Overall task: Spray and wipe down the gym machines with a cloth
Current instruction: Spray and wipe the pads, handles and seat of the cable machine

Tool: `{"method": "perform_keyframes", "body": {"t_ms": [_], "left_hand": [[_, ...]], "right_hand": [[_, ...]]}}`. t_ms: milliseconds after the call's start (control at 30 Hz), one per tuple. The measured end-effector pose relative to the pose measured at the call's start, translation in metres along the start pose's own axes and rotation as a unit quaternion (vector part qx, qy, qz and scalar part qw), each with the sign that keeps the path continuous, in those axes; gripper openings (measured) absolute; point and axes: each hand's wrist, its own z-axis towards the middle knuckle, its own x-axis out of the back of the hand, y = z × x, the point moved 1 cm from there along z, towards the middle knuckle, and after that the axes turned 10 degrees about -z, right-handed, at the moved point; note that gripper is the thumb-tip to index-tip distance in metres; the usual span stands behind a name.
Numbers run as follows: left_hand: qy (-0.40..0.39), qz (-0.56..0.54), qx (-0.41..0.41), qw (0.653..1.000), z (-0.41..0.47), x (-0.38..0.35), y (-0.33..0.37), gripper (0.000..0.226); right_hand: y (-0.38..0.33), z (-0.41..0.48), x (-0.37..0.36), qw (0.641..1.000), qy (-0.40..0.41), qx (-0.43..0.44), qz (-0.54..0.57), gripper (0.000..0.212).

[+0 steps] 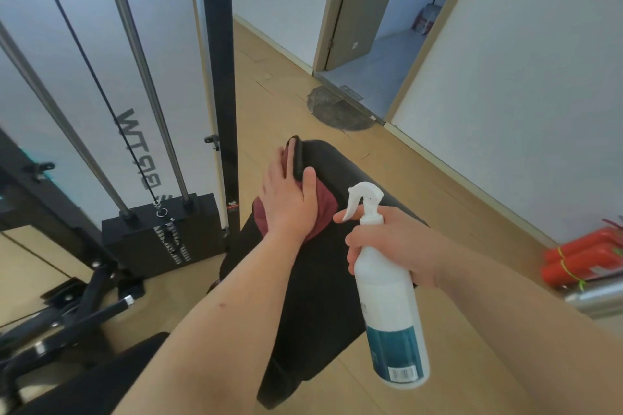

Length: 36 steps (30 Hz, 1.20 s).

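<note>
Risk: the spray bottle (387, 296) nozzle sits just right of the left hand (290, 199) over the bench pad (317, 283) and seems aimed at that hand, so a squeeze now would likely wet skin, not padding. The cloth (325, 212), bunched near the pad's far end, could slide off under a flat push. Left hand: fingers straight, palm pressing cloth onto pad, thumb splayed; right hand (397, 242), above the pad's right edge, wrapped round the bottle neck, 1 finger on the trigger.

cloth (325, 209): maroon | bench pad (323, 280): black | spray bottle (387, 296): white, teal band | floor (276, 84): pale wood
</note>
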Motion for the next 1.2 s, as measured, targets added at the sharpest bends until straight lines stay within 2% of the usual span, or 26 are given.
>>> {"method": "perform_keyframes", "body": {"t_ms": [100,167,333,467,567,600,700,767,833,900,1000,1200], "left_hand": [[-0.038,0.086,-0.012,0.995,-0.028,-0.008,-0.008,0.063],[-0.066,0.106,-0.006,0.992,-0.052,-0.020,-0.012,0.062],[-0.094,0.140,-0.028,0.985,-0.115,-0.042,-0.018,0.091],[-0.140,0.104,-0.032,0.984,-0.136,-0.037,-0.017,0.080],[-0.121,-0.070,0.032,0.990,-0.145,-0.014,0.002,0.042],[-0.113,-0.108,0.064,0.986,-0.146,-0.005,0.008,0.038],[-0.118,-0.124,0.156,0.973,-0.152,0.016,0.014,0.047],[-0.109,-0.124,0.189,0.968,-0.163,0.024,0.016,0.051],[-0.095,-0.114,0.209,0.967,-0.181,0.031,0.019,0.048],[-0.069,-0.100,0.247,0.961,-0.200,0.039,0.017,0.049],[-0.006,-0.124,0.308,0.943,-0.227,0.055,0.004,0.053],[0.074,-0.160,0.368,0.913,-0.259,0.089,-0.028,0.056]], "right_hand": [[0.007,-0.003,-0.002,1.000,-0.005,0.008,0.010,0.028],[0.011,-0.005,-0.005,1.000,-0.001,0.007,0.012,0.023],[0.022,-0.012,-0.014,1.000,0.014,0.008,-0.005,0.020],[0.039,-0.023,-0.020,1.000,0.013,0.018,-0.015,0.016],[0.054,-0.032,-0.023,0.999,0.012,0.024,-0.040,0.017],[0.061,-0.037,-0.024,0.999,0.011,0.027,-0.045,0.017],[0.086,-0.047,-0.028,0.998,0.011,0.029,-0.049,0.017],[0.098,-0.056,-0.033,0.996,0.030,0.031,-0.084,0.012],[0.110,-0.062,-0.041,0.991,0.049,0.035,-0.120,0.016],[0.121,-0.065,-0.054,0.989,0.045,0.033,-0.140,0.013],[0.135,-0.063,-0.077,0.983,0.021,0.041,-0.178,0.033],[0.150,-0.052,-0.120,0.979,-0.006,0.049,-0.196,0.026]]}}
